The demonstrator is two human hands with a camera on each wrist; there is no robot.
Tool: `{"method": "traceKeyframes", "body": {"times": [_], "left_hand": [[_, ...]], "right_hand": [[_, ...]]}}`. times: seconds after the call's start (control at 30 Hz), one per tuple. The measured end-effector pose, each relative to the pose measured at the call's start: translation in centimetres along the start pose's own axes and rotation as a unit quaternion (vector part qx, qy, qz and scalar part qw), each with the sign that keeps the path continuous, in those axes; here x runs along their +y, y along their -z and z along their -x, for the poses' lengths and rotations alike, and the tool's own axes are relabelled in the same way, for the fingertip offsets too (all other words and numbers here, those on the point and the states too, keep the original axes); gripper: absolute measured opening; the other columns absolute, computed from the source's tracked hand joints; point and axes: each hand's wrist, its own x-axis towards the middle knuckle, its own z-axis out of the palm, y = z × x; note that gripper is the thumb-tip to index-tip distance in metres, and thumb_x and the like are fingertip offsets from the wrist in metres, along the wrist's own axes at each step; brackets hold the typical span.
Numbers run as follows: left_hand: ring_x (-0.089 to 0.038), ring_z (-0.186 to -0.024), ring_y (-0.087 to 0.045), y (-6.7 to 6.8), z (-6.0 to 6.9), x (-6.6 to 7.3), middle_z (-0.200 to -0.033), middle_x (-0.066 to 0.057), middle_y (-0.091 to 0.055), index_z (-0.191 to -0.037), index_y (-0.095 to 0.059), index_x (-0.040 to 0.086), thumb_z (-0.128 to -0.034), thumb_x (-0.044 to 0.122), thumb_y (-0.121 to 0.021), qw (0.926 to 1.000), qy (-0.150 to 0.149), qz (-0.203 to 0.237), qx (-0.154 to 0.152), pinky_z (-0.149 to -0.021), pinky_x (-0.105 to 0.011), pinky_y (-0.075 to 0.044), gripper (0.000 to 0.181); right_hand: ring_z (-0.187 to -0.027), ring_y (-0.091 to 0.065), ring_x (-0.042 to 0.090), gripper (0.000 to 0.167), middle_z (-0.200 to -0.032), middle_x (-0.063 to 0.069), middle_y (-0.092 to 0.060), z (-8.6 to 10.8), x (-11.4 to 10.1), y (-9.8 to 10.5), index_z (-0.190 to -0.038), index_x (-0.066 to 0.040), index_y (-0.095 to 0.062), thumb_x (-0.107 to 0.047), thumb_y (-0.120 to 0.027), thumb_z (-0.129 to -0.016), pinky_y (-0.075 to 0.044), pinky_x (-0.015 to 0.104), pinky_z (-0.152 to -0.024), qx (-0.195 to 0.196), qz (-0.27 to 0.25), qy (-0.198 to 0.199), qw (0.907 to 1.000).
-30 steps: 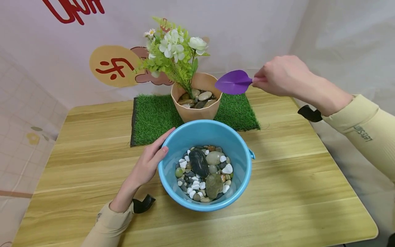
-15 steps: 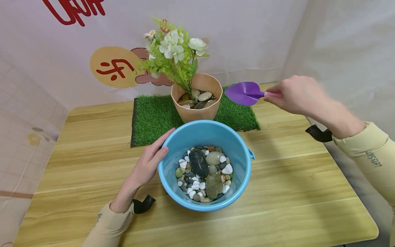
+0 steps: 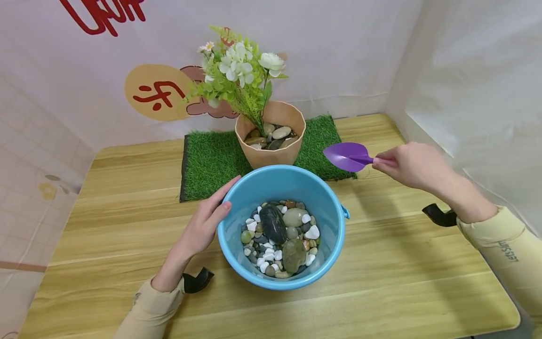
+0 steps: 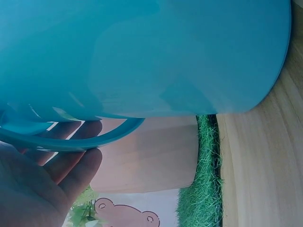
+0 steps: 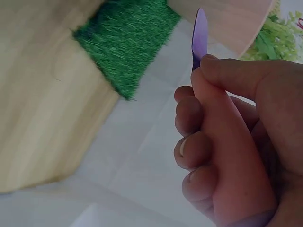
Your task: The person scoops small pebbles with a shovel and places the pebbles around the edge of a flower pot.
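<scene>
A blue bucket [image 3: 334,249] stands on the table with several stones [image 3: 292,254] inside, dark, tan and small white ones. My left hand [image 3: 202,226] holds its left rim, thumb over the edge and fingers along the outside. In the left wrist view, the blue bucket handle [image 4: 113,135] crosses the fingers. My right hand [image 3: 417,167] grips the pink handle of a hand trowel [image 3: 348,157], raised above the table right of the bucket. The trowel's purple blade points left and carries nothing visible. In the right wrist view, fingers and thumb wrap the trowel handle [image 5: 232,156].
Behind the bucket, a peach flowerpot [image 3: 275,153] with white flowers [image 3: 237,63], greenery and stones stands on an artificial grass mat [image 3: 211,165]. The wooden table [image 3: 389,263] extends to both sides. White printed sheets hang behind it.
My right hand has moved down and to the right with the trowel, away from the flowerpot. My left hand and the bucket stay where they were.
</scene>
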Motion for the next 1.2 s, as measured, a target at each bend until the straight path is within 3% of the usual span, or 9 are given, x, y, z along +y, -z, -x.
{"method": "traceKeyframes", "body": {"times": [0.27,0.53,0.87,1.0,1.2], "left_hand": [[-0.041,-0.125,-0.068,0.0,0.0,0.0,-0.151,-0.027,-0.058,-0.165,-0.034,0.007,-0.1112,0.015,-0.037,1.0000,-0.001,0.000,-0.002,-0.095,-0.026,-0.062,0.054],[-0.042,-0.125,-0.069,0.1,0.0,0.0,-0.151,-0.028,-0.058,-0.165,-0.034,0.007,-0.1112,0.015,-0.037,1.0000,-0.002,0.002,0.001,-0.095,-0.026,-0.062,0.054],[-0.041,-0.125,-0.068,0.1,0.1,0.0,-0.152,-0.026,-0.058,-0.165,-0.035,0.010,-0.1117,0.015,-0.037,1.0000,-0.001,0.003,0.005,-0.095,-0.024,-0.061,0.054],[-0.042,-0.124,-0.069,0.1,0.1,-0.1,-0.151,-0.027,-0.058,-0.165,-0.034,0.009,-0.1119,0.016,-0.037,1.0000,0.001,0.003,0.002,-0.094,-0.026,-0.062,0.054],[-0.043,-0.124,-0.069,0.0,0.0,0.0,-0.150,-0.028,-0.058,-0.165,-0.034,0.007,-0.1116,0.015,-0.037,1.0000,0.002,0.005,0.001,-0.094,-0.028,-0.063,0.054]], "right_hand": [[-0.061,-0.052,0.013,0.028,-0.064,-0.009,-0.064,1.7,1.3,-3.6,-0.112,-0.015,-0.084,-0.035,-0.068,-0.102,-0.038,0.030,-0.052,-0.023,-0.015,-0.010,0.9996],[-0.061,-0.050,0.013,0.028,-0.063,-0.009,-0.061,2.9,1.8,-5.8,-0.101,-0.013,-0.084,-0.035,-0.066,-0.102,-0.035,0.030,-0.052,-0.039,-0.036,-0.039,0.9978],[-0.065,-0.059,0.015,0.033,-0.077,0.001,-0.073,3.4,1.2,-7.3,-0.110,0.001,-0.076,-0.027,-0.062,-0.104,-0.047,0.033,-0.055,-0.091,-0.047,-0.034,0.9941],[-0.061,-0.054,0.016,0.030,-0.070,0.001,-0.065,3.7,0.5,-7.8,-0.102,0.003,-0.073,-0.025,-0.062,-0.103,-0.043,0.031,-0.052,-0.099,-0.043,-0.031,0.9937],[-0.045,-0.051,0.011,0.030,-0.061,0.000,-0.055,4.0,-0.4,-8.5,-0.078,-0.009,-0.063,-0.028,-0.062,-0.101,-0.038,0.027,-0.043,-0.106,-0.057,-0.039,0.9919]]}}
